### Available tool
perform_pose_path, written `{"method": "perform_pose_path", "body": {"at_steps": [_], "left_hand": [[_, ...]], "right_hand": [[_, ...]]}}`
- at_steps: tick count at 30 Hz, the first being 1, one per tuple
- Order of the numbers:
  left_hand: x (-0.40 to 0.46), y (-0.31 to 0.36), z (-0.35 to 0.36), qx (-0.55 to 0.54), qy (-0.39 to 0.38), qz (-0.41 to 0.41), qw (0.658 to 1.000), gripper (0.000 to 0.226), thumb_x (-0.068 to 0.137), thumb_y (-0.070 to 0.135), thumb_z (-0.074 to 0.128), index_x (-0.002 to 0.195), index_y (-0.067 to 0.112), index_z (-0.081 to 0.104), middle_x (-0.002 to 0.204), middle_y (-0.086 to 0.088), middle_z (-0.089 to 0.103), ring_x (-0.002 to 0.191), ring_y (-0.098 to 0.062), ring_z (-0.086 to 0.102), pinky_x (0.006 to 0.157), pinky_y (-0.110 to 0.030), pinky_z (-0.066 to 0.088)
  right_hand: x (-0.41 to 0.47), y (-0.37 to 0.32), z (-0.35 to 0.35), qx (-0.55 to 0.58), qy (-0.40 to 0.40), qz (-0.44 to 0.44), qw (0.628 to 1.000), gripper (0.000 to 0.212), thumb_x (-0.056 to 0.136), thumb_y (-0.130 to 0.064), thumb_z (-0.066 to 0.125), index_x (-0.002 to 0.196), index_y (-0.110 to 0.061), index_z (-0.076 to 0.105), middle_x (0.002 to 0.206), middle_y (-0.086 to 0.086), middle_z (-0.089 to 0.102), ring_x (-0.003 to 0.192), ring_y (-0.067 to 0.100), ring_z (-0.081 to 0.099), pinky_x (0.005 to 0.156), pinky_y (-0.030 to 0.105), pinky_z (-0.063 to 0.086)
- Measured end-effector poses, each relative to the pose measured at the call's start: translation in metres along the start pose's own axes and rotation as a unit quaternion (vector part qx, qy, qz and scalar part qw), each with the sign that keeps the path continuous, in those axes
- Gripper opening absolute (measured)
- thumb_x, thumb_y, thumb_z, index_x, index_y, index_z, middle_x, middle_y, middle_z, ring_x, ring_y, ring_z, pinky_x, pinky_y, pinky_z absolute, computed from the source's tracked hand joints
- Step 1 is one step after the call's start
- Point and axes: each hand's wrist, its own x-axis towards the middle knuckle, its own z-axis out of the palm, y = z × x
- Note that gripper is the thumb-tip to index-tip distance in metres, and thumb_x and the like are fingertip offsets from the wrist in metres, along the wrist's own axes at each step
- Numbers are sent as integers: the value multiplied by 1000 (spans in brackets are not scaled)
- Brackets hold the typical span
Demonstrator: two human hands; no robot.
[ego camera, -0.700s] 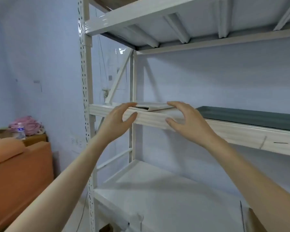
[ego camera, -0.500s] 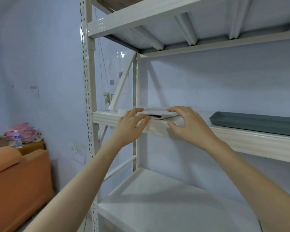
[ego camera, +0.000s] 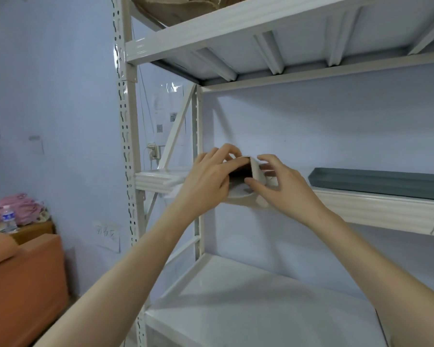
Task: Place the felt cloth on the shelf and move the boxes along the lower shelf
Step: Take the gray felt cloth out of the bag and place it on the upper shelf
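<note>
A folded white felt cloth [ego camera: 257, 171] is lifted at the front edge of the middle shelf [ego camera: 158, 180] of a white metal rack. Its fold gapes open, showing a dark inside. My left hand [ego camera: 206, 181] grips the cloth's left side, fingers curled over its top. My right hand [ego camera: 281, 184] pinches the right side between thumb and fingers. The cloth's lower layer hangs just over the shelf lip. No boxes show on the lower shelf [ego camera: 248, 309].
A long dark grey tray [ego camera: 376, 181] lies on the middle shelf to the right. Brown bagged material [ego camera: 176, 8] sits on the top shelf. At left stand an orange cabinet [ego camera: 23, 284], a water bottle [ego camera: 8, 219] and a pink bundle [ego camera: 23, 209].
Both hands went from resting flat on the folded cloth lying on the shelf to gripping it; the cloth is now raised and its fold pulled open.
</note>
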Motion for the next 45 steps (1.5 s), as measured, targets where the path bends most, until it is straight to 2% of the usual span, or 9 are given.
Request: {"method": "perform_pose_path", "body": {"at_steps": [6, 9, 13, 21, 26, 29, 32, 40, 45], "left_hand": [[-2, 81, -41, -31, 118, 65, 990, 40, 77, -4, 34, 97, 4, 67, 103, -14, 66, 75, -30, 63, 59, -37, 47], [-8, 108, -52, 50, 208, 48, 976, 33, 78, -10, 48, 97, 10, 67, 103, -5, 69, 85, -21, 64, 76, -30, 37], [-22, 127, -71, 157, 259, -33, 953, 27, 87, 32, 65, 113, 23, 62, 117, 1, 64, 105, -15, 52, 92, -38, 33], [-46, 153, -96, -89, 98, -233, 963, 97, 72, 58, 71, 148, 26, 20, 148, 1, 30, 132, -11, 34, 105, -36, 31], [-73, 151, -66, -252, 24, -403, 879, 55, 69, 39, 79, 113, 34, 46, 102, 7, 60, 94, -14, 61, 84, -32, 49], [-75, 154, -57, -265, 48, -391, 880, 31, 72, 23, 81, 95, 22, 60, 74, 11, 54, 64, 6, 51, 64, -8, 37], [-67, 164, -55, -263, 12, -346, 900, 24, 76, 17, 76, 95, 21, 63, 58, 8, 50, 47, 2, 43, 55, -12, 32], [-47, 193, -39, -228, -213, -176, 934, 4, 88, 19, 63, 87, 22, 60, 79, 12, 61, 74, 4, 53, 66, -9, 35], [-45, 194, -29, -250, -184, -121, 943, 12, 82, 18, 71, 85, 29, 73, 96, 11, 53, 89, 3, 50, 86, -9, 35]], "right_hand": [[-50, -18, -37, 69, 43, -41, 996, 35, 79, -8, 49, 110, -21, 55, 104, -1, 64, 93, 14, 59, 80, 29, 49], [-73, -22, -61, 57, 62, -33, 996, 19, 78, 3, 42, 76, -10, 56, 72, 15, 59, 63, 16, 45, 56, 22, 32], [-103, -21, -88, 114, 26, -11, 993, 11, 73, 1, 39, 68, 7, 45, 65, 17, 36, 60, 10, 32, 55, 29, 23], [-152, 1, -124, 276, -32, 117, 953, 23, 68, -1, 41, 81, 12, 55, 76, 12, 48, 71, 22, 43, 66, 33, 30], [-178, 23, -138, 275, -66, 175, 943, 22, 78, 5, 41, 78, -4, 62, 72, 9, 51, 64, 19, 46, 54, 25, 33], [-187, 40, -144, 237, -117, 188, 946, 22, 81, -3, 52, 99, 3, 64, 86, 12, 60, 77, 22, 54, 69, 33, 40], [-190, 44, -151, 222, -142, 171, 949, 21, 94, -12, 50, 110, -15, 63, 98, 1, 67, 86, 15, 62, 79, 30, 49], [-175, 27, -147, 179, -166, 1, 970, 67, 77, 17, 41, 130, -23, 52, 135, -12, 54, 123, -3, 49, 95, 22, 43], [-174, 13, -131, 159, -213, -38, 963, 66, 75, 12, 48, 122, -33, 55, 123, -20, 60, 101, -2, 62, 74, 20, 44]]}}
